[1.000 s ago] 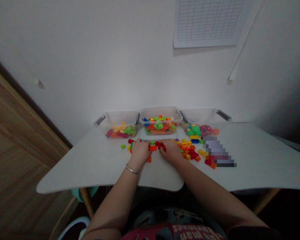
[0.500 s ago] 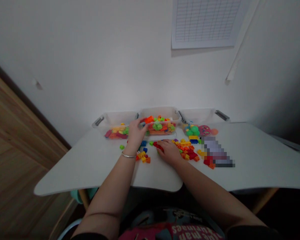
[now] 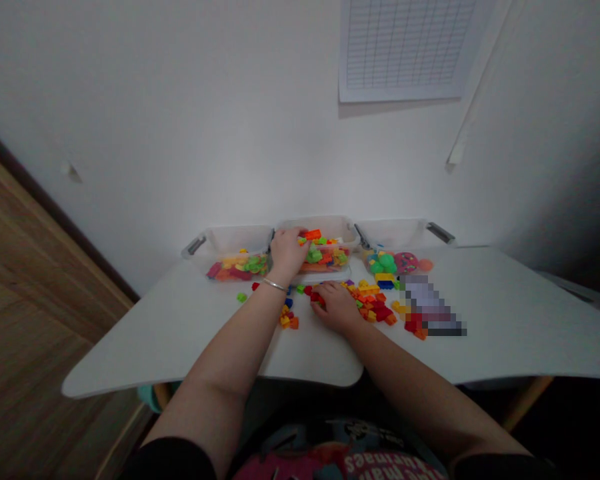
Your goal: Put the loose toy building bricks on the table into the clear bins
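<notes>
1. Standing at the far left is a wooden panel (image 3: 30, 287), beside the white table (image 3: 180, 340).
2. The left bin (image 3: 200, 263) is clear, with a grey handle; red, orange, yellow and green pieces lie inside it.
3. A green brick (image 3: 242, 297) sits on the table in front of the left bin.
4. The left hand (image 3: 289, 252), with a bangle (image 3: 274, 284) at its wrist, is over the left side of the middle bin (image 3: 347, 229). Its fingers are bent, and an orange brick (image 3: 313, 235) is at their tips; I cannot tell whether they grip it or only touch it.
5. Mixed bricks fill the lower part of the middle bin.
6. Beside the left forearm, a small group (image 3: 289, 320) of yellow, orange and blue bricks lies on the table.
7. The right hand (image 3: 336, 305) rests on the table in front of the middle bin, its fingers curled over red bricks (image 3: 316, 294); whether they are gripped is hidden.
8. Just right of that hand spreads a pile (image 3: 375, 305) of red, orange and yellow bricks.
9. Behind the pile, the right bin (image 3: 395, 230) holds green balls (image 3: 383, 263), a pink ball (image 3: 406, 262) and an orange ball (image 3: 425, 265).
10. Rightmost on the table lies a pixelated object (image 3: 430, 303), with red and orange bricks (image 3: 416, 325) at its near left edge.
</notes>
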`<act>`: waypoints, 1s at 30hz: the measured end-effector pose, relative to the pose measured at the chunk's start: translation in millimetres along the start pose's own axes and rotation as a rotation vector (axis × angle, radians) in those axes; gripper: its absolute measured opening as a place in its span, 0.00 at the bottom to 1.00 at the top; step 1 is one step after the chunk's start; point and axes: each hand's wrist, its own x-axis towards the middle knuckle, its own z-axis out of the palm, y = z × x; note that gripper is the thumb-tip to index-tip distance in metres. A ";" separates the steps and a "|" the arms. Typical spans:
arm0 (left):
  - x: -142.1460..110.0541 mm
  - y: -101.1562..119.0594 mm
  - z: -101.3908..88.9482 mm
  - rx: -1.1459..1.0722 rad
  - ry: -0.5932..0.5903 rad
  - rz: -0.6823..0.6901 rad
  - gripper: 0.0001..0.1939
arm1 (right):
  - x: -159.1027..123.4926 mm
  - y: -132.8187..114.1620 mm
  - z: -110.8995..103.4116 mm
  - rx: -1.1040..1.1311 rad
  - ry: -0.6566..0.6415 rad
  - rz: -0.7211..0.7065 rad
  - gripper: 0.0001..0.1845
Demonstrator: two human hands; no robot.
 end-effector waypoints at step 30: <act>-123.6 -64.7 -44.6 0.407 -0.349 -0.337 0.29 | -1.0 -2.2 -1.6 -0.008 -0.051 0.014 0.19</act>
